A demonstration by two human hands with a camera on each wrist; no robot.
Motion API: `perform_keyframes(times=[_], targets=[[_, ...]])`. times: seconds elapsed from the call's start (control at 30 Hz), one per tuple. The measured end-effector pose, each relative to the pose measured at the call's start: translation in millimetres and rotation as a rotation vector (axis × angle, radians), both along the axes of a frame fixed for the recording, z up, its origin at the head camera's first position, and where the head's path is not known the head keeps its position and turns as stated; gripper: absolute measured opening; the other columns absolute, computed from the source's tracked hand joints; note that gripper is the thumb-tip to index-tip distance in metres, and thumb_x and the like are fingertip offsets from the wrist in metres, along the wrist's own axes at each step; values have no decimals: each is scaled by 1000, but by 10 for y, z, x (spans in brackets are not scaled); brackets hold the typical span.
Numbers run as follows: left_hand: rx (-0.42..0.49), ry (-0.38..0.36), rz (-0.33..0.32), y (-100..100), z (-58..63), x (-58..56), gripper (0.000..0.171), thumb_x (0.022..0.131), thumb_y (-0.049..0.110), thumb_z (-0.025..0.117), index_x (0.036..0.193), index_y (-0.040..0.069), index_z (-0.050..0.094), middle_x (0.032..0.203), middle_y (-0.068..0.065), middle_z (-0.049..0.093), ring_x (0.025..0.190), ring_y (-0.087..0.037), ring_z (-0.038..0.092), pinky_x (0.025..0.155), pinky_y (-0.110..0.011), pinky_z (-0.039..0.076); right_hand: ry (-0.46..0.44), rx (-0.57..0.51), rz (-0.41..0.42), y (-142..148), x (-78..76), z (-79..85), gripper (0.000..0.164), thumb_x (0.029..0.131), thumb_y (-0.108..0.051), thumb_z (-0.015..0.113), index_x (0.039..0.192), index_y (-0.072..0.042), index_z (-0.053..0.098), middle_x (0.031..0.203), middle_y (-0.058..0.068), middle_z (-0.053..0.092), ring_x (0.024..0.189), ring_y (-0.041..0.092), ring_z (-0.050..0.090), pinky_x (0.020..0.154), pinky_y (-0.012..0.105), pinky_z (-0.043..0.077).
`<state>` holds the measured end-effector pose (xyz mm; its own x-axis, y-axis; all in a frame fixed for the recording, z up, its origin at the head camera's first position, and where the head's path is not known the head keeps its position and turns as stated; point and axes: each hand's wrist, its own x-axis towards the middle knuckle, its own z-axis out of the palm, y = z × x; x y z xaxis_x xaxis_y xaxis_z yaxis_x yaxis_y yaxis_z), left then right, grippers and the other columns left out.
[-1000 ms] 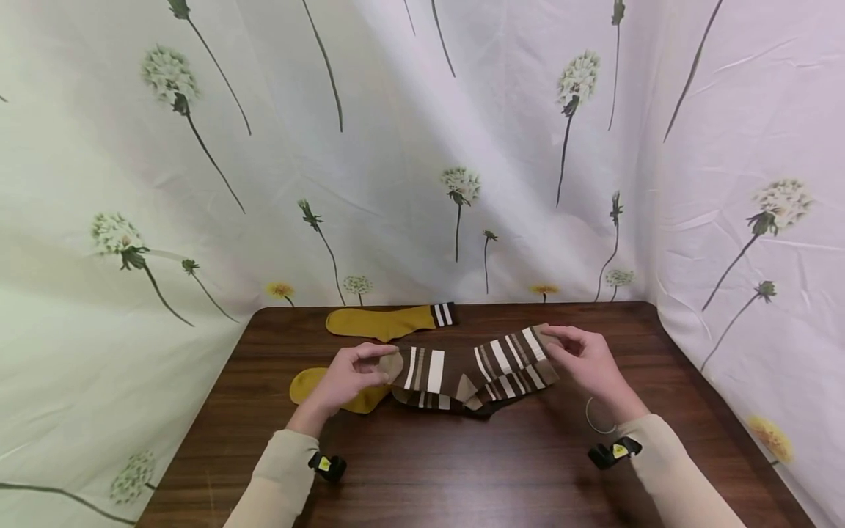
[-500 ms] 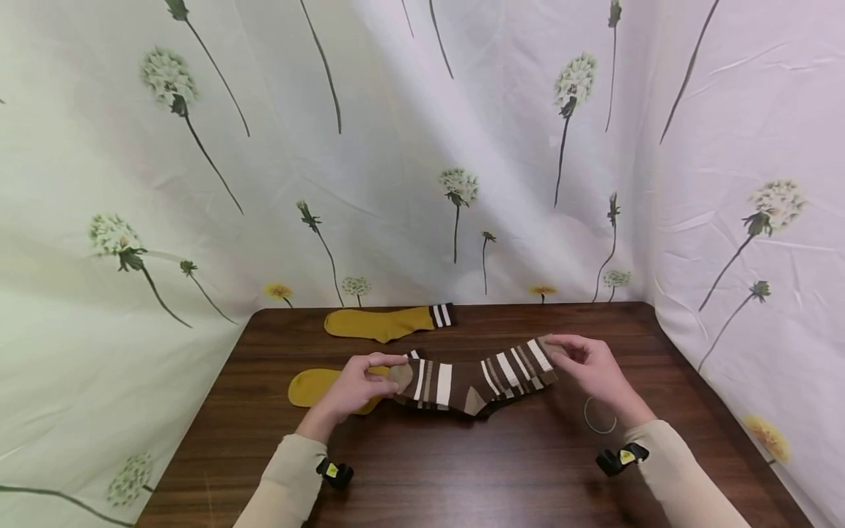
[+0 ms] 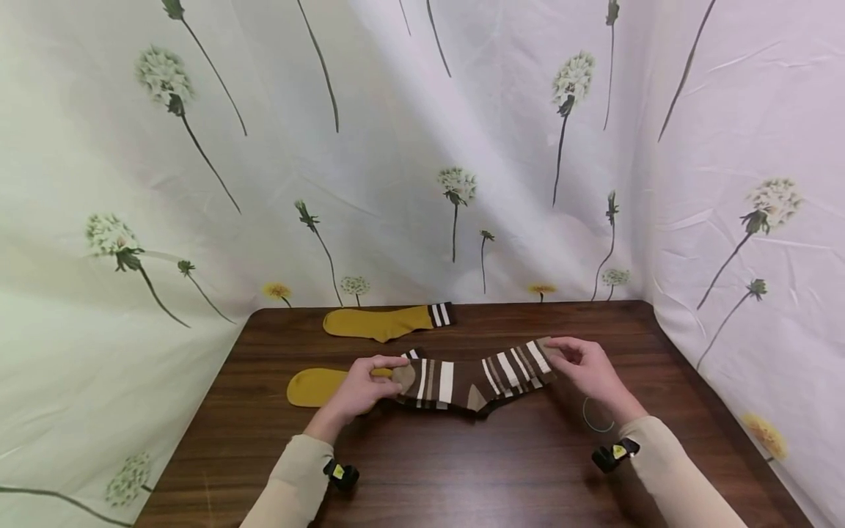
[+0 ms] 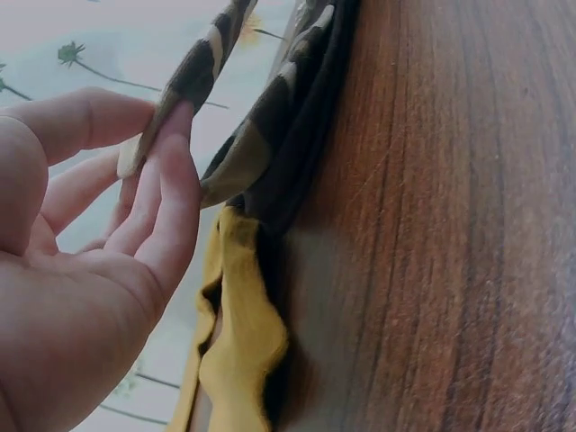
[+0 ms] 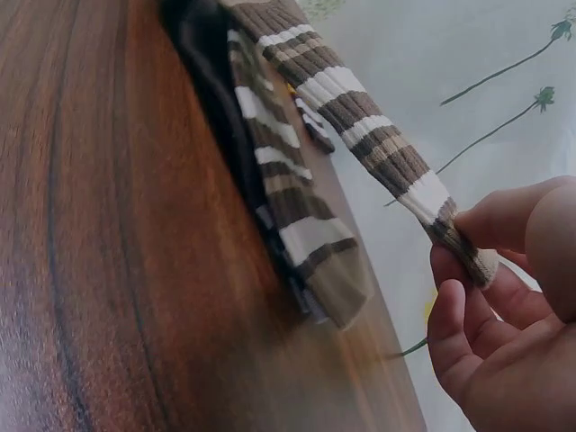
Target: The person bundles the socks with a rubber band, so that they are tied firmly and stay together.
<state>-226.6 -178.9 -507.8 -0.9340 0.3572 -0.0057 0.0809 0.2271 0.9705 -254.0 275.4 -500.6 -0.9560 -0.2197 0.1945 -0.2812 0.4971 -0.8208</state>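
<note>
At the centre of the head view, just below the middle of the frame, the left hand (image 3: 361, 386) pinches the tan toe of a striped sock (image 3: 462, 376) between thumb and fingers. The left wrist view shows that toe (image 4: 148, 142) clamped against the fingertips (image 4: 175, 166) near the upper left of the frame. To the right of centre, the right hand (image 3: 590, 370) pinches the cuff of the same sock; the right wrist view shows the cuff end (image 5: 463, 245) held between thumb and fingers at the right edge of the frame, with the sock stretched up and leftward from it. The held sock spans between the two hands, slightly above a second striped sock (image 5: 292, 216) that lies flat on the table (image 3: 462, 469); in the head view the two overlap so closely that only edges of the lower one peep out.

Under the left hand, a mustard sock (image 3: 310, 386) lies on the table, its rounded end sticking out toward the left; the left wrist view shows its yellow fabric (image 4: 238, 333) tucked beneath the striped ones. Higher in the frame, near the table's far edge, another mustard sock (image 3: 386, 321) with a dark striped cuff lies well apart from the hands. Behind and to both sides hangs a pale cloth (image 3: 422, 147) printed with dandelions.
</note>
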Motion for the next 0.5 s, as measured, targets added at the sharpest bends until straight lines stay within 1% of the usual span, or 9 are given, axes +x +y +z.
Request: perform_keyframes(times=[0.13,0.23,0.37,0.43,0.5], targets=[[-6,0,10,-2,-29,4,45,95,0,72,139,-5,65,152,-31,48,99,-23,74,80,-29,60,14,24,8,6,-53,-101,27,99,-7,73,125,-1,74,120,19,74,81,7,64,65,25,54],[-19,-3,21,-2,-42,9,44,95,0,72,138,-3,66,157,-33,42,102,-26,74,80,-29,60,39,34,18,13,-87,-176,25,97,-5,74,122,0,74,121,21,74,80,6,64,65,25,54],[-34,-8,23,-5,-55,12,43,95,1,73,138,-2,67,161,-33,37,99,-24,73,80,-32,60,67,60,28,11,-116,-245,24,95,-2,75,119,0,75,112,18,76,74,5,62,64,25,53],[-39,-14,27,-5,-59,11,42,95,0,73,137,-1,68,161,-32,39,95,-23,73,80,-34,61,74,73,29,7,-121,-264,24,95,-1,75,119,0,75,108,16,77,72,5,62,64,25,52],[-44,-16,32,-6,-70,8,42,95,0,73,137,0,68,159,-30,42,93,-22,74,79,-33,60,77,89,23,6,-124,-282,23,94,-1,76,118,-1,76,107,14,78,74,4,62,66,25,53]])
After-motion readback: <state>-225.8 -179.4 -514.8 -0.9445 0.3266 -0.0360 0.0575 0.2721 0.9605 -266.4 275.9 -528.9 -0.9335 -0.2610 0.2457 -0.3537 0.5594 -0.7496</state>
